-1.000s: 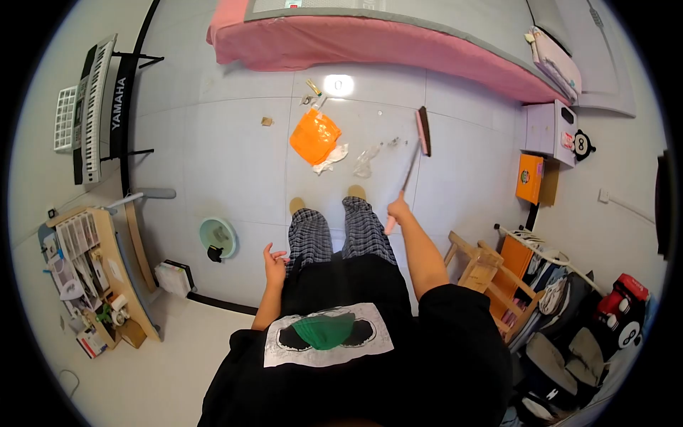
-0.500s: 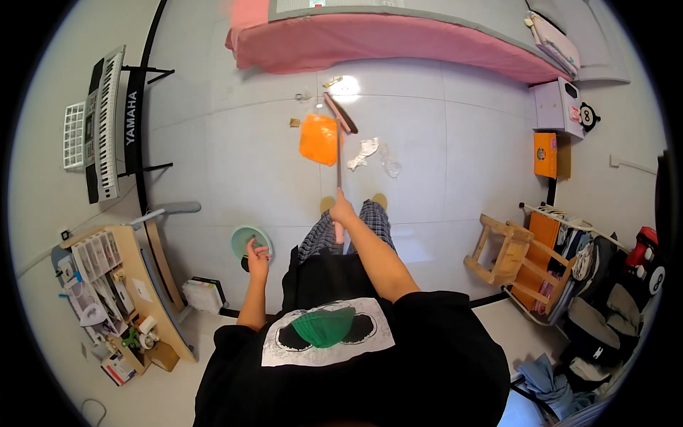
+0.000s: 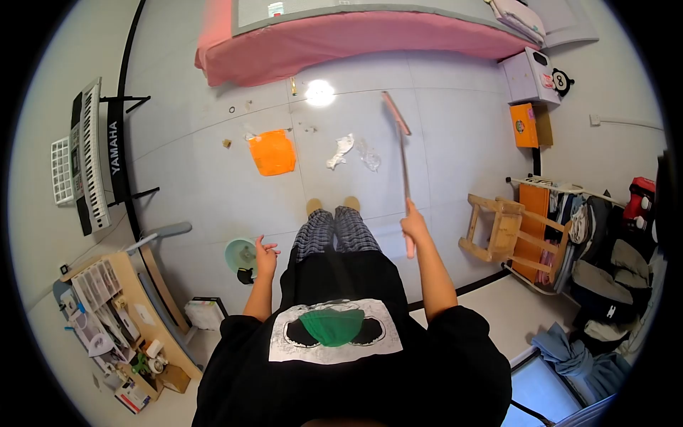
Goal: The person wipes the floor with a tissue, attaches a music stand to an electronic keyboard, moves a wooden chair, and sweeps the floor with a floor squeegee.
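My right hand (image 3: 413, 221) is wrapped round the handle of a broom (image 3: 405, 167), whose narrow pink head reaches out over the floor to the right. Left of the broom head lie a crumpled white wad (image 3: 341, 150) and a piece of clear plastic film (image 3: 369, 156). A flat orange plastic bag (image 3: 272, 152) rests farther left, with small bits of litter around it. Empty, with fingers apart, my left hand (image 3: 266, 255) hangs beside a pale green bin (image 3: 237, 254) that has a black object at its rim.
A pink-draped bed (image 3: 341, 46) spans the far side. On the left are a keyboard on a stand (image 3: 90, 156) and a cluttered desk (image 3: 146, 306). A wooden stool (image 3: 504, 229) and a clothes rack (image 3: 555, 186) stand on the right, below an orange box (image 3: 524, 126).
My right hand has swung the broom to the right, away from the orange bag. My left hand stays near the bin, fingers still spread. The camera view has shifted slightly.
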{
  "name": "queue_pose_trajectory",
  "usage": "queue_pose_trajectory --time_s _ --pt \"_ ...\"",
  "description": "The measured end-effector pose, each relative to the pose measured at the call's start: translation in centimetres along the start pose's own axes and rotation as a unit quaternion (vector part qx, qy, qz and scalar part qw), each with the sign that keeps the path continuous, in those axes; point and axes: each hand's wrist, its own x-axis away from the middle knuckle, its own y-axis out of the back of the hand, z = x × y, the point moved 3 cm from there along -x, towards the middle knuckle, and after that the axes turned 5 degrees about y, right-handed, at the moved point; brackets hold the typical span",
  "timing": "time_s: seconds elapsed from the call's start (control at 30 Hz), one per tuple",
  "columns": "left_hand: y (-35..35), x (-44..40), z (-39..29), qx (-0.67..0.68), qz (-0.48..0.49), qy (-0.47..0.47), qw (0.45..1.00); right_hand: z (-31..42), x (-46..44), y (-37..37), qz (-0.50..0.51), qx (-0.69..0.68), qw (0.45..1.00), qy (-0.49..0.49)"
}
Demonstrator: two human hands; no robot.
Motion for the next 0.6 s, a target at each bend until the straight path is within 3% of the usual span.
queue_pose_trajectory --time_s 0.17,0.3,0.37,0.43,0.6 --pt "-3.9 1.6 -0.3 -0.037 0.029 -0.031 0.998 -11.8 -11.3 2.9 -0.1 0.052 0.993 0.017" --pt "-5.5 3.3 0.3 -0.057 0.029 -0.04 0.997 -12.9 -14.0 3.8 0.002 -0.025 0.995 -0.1" --pt "-5.7 3.9 0.5 -0.048 0.031 -0.037 0.998 -13.9 -15.3 1.0 0.034 -0.1 0.991 -0.088" --pt "-5.8 4.1 0.8 -0.047 0.022 -0.019 0.998 -15.1 -15.4 -3.0 0.029 0.03 0.994 -0.099" --pt "-5.5 3.7 1.6 -0.028 0.003 0.001 1.0 -10.0 -8.3 -11.5 0.086 0.065 0.994 -0.017"
